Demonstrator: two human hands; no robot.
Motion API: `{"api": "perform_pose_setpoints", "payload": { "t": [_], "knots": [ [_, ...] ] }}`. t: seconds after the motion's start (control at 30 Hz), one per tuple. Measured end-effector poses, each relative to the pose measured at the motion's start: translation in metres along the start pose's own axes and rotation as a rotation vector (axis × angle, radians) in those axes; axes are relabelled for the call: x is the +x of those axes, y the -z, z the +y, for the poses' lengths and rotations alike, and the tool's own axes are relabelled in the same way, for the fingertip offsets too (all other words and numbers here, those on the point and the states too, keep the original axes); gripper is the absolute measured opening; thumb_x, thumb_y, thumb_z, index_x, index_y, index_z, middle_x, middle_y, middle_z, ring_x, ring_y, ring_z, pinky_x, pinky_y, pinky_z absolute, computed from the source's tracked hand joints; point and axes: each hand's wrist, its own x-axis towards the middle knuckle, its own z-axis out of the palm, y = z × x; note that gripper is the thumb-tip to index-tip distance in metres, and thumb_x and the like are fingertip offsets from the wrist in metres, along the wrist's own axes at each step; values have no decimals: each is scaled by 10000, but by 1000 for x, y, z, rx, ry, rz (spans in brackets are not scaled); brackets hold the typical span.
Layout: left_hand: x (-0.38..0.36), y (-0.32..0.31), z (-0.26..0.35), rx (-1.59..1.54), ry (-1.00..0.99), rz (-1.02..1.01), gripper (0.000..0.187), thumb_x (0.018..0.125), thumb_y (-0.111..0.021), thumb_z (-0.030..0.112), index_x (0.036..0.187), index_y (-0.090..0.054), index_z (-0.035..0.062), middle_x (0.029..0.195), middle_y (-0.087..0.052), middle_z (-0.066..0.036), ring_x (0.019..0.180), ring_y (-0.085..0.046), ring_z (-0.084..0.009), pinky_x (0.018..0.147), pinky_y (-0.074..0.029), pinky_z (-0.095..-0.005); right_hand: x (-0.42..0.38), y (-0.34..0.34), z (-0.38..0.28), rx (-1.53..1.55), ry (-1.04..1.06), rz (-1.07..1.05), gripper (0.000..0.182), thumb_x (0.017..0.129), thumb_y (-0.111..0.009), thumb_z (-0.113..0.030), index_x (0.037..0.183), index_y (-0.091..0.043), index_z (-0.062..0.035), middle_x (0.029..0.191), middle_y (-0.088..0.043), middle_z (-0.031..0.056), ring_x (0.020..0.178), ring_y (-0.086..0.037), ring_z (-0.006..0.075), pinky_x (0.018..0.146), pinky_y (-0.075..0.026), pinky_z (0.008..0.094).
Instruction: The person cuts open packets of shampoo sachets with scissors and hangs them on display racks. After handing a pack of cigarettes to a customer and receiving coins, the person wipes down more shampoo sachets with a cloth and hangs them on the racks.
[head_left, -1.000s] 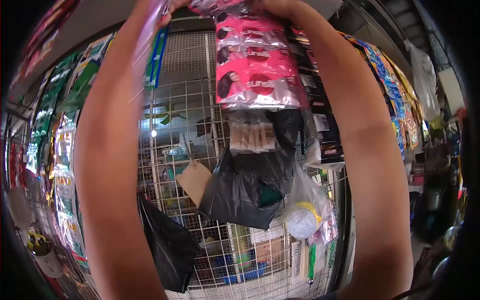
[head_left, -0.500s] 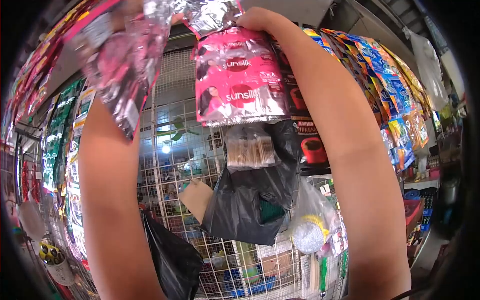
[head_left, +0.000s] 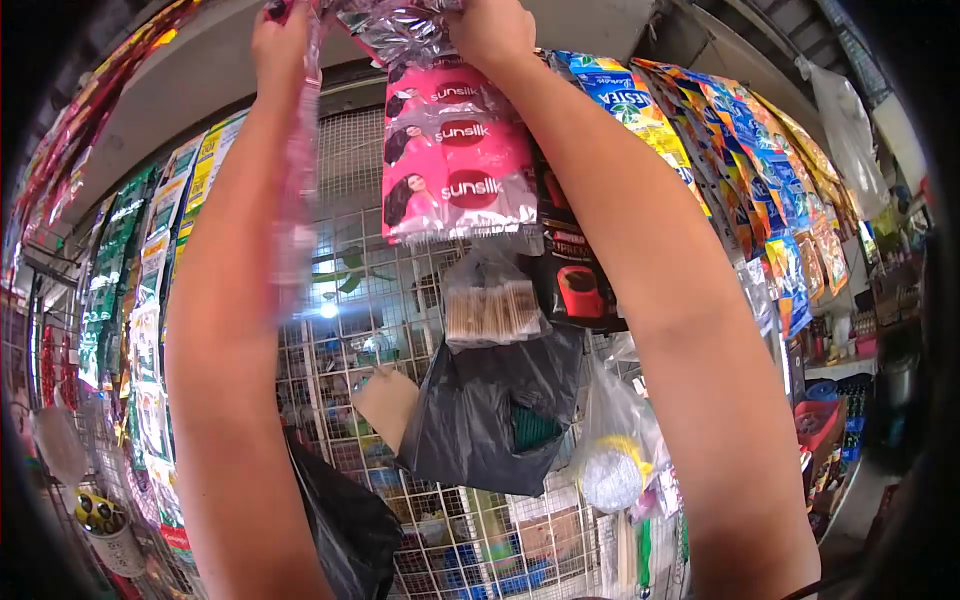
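Both my arms reach up to the top of the view. My left hand [head_left: 282, 48] is closed on a strip of pink and silver sachets [head_left: 297, 190], which hangs edge-on and blurred along my forearm. My right hand [head_left: 497, 32] is closed at the crumpled silver top of a sheet of pink Sunsilk shampoo sachets [head_left: 460, 150]. That sheet hangs with its printed side toward me. Silver foil [head_left: 400, 30] spans the space between the two hands. The fingertips of both hands are partly hidden or cut off by the upper edge.
A wire grid [head_left: 340, 400] stands in front of me. On it hang a bag of wooden sticks [head_left: 490, 312], black plastic bags [head_left: 480, 420] and a clear bag [head_left: 612, 470]. Coffee sachets [head_left: 580, 290] hang behind my right arm, Nestea sachets [head_left: 625, 100] farther right, green sachets [head_left: 112, 270] left.
My left hand has come into view, and its sachet strip has swung from a slant to nearly vertical and edge-on. The Sunsilk sheet and my right hand sit slightly farther left.
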Motion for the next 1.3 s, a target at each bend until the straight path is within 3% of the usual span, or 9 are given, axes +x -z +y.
{"api": "perform_pose_setpoints", "payload": {
  "t": [0.2,0.3,0.33,0.6,0.77,0.93,1.0,1.1,1.3],
  "knots": [
    [8,33,-8,846,259,-180,377,915,-655,201,1207,-566,-21,1065,-659,-129,844,-658,-212,779,-573,-377,22,-19,41,4,-251,-905,505,754,-656,-390,1122,-708,-48,1143,-683,168,1031,-658,322,908,-489,398],
    [-24,-2,22,815,483,-139,351,927,-638,190,1191,-569,-30,1046,-661,-140,853,-661,-215,770,-578,-406,27,-12,38,220,-234,-851,469,796,-612,-368,1173,-694,-101,1221,-657,153,1123,-623,329,959,-443,460],
    [-26,-2,17,811,487,-140,351,927,-638,190,1191,-569,-30,1046,-661,-140,853,-661,-215,770,-578,-406,9,30,9,510,-92,-541,337,814,-655,-259,1018,-650,9,1026,-669,267,974,-646,392,851,-518,418],
    [-19,-30,3,984,541,-12,310,888,-684,219,1055,-635,-38,887,-655,-127,669,-608,-201,579,-519,-399,10,31,7,134,-96,-401,332,840,-603,-273,976,-661,24,1010,-653,300,1008,-617,432,883,-486,468],
    [-21,-29,-26,990,830,-144,442,891,-652,350,1013,-648,-75,892,-659,-157,739,-589,-263,701,-480,-500,10,50,31,-366,-197,-958,408,900,-481,-304,1236,-651,-148,1284,-623,140,1208,-576,304,1019,-305,584],
    [-40,-21,-29,1278,622,-238,457,919,-576,329,1127,-612,-76,1097,-643,-232,1029,-614,-315,864,-481,-429,-3,48,41,-108,-174,-619,422,930,-488,-255,1319,-577,-120,1234,-646,129,1189,-585,295,988,-413,463],
    [-55,-26,-22,1367,460,-110,515,900,-588,333,1195,-587,-89,1209,-599,-321,1185,-574,-401,950,-475,-422,-7,63,33,31,-16,-502,322,872,-534,-261,968,-671,14,1036,-658,277,1012,-610,440,885,-482,479],
    [-90,-32,-6,1278,190,6,450,895,-582,267,1181,-571,-80,1042,-658,-175,935,-626,-266,821,-481,-394,-17,94,-3,24,-30,-643,342,887,-491,-246,1041,-667,5,1083,-655,255,1013,-618,423,876,-486,479],
    [-123,-47,38,793,843,-147,428,882,-650,287,1150,-575,-38,979,-688,-100,781,-667,-170,699,-548,-345,-69,159,-56,428,-267,-647,351,895,-550,-250,1099,-662,13,1141,-653,214,1063,-613,351,910,-474,400]
  ]
}}
